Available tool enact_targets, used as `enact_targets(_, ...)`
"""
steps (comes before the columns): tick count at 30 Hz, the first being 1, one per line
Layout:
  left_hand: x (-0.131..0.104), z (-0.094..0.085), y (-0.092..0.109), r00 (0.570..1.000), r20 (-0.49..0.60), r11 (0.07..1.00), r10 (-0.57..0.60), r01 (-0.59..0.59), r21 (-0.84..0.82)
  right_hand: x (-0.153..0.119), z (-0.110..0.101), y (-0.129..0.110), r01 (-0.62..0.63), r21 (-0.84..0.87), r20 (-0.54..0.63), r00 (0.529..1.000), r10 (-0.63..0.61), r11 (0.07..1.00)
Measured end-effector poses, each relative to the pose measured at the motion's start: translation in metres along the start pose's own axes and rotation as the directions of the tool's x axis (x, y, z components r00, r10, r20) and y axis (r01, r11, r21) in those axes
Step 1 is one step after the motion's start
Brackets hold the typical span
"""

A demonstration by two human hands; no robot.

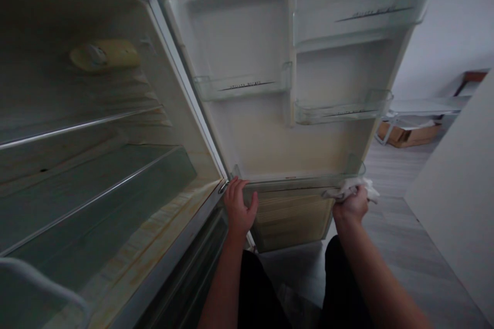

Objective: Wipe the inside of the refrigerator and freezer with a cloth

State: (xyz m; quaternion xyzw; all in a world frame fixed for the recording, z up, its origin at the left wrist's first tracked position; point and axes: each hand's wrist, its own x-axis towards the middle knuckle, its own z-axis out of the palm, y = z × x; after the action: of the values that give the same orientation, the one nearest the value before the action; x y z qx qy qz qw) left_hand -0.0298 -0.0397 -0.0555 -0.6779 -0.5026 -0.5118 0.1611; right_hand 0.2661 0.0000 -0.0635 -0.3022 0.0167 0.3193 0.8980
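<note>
A fridge door (247,141) hangs wide open, its inner side facing me. My right hand (352,205) is closed on a crumpled white cloth (365,185) at the lower right end of the door, against the bottom shelf's front edge. My left hand (239,208) lies at the door's lower left corner by the hinge, thumb apart from the fingers and nothing in it. Between both hands runs the clear bottom door shelf (293,182). Below it a second, lower door (291,216) also stands open.
On the left, the fridge interior (181,113) has glass shelves (100,190) and brownish stains along its lower edge. Clear door bins (247,90) hang higher on the door. A cardboard box (409,136) sits under a white table (428,106) at right, near a white panel (459,190).
</note>
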Motion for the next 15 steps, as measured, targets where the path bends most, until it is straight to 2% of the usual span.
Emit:
enact_targets(5, 0.001, 0.000, -0.001, 0.999, -0.017, 0.999, 0.028, -0.028, 0.023, -0.038, 0.004, 0.008, -0.078, -0.039, 0.139, 0.987, 0.082, 0.996)
enact_targets(9, 0.002, 0.000, 0.001, 1.000, 0.007, 0.999, 0.021, -0.021, 0.046, -0.076, 0.001, 0.021, -0.267, -0.147, 0.267, 0.917, 0.298, 0.953)
enact_targets(11, 0.002, 0.001, 0.002, 1.000, 0.001, 0.998, 0.014, -0.014, 0.058, -0.101, -0.002, 0.030, -0.385, -0.277, 0.328, 0.823, 0.463, 0.880)
enact_targets(14, 0.002, 0.001, 0.001, 1.000, -0.002, 0.998, 0.013, -0.013, 0.068, -0.139, -0.007, 0.043, -0.519, -0.488, 0.376, 0.601, 0.706, 0.702)
enact_targets(15, 0.002, 0.000, 0.000, 1.000, 0.003, 0.997, 0.015, -0.015, 0.070, -0.149, -0.007, 0.046, -0.551, -0.515, 0.364, 0.554, 0.749, 0.657)
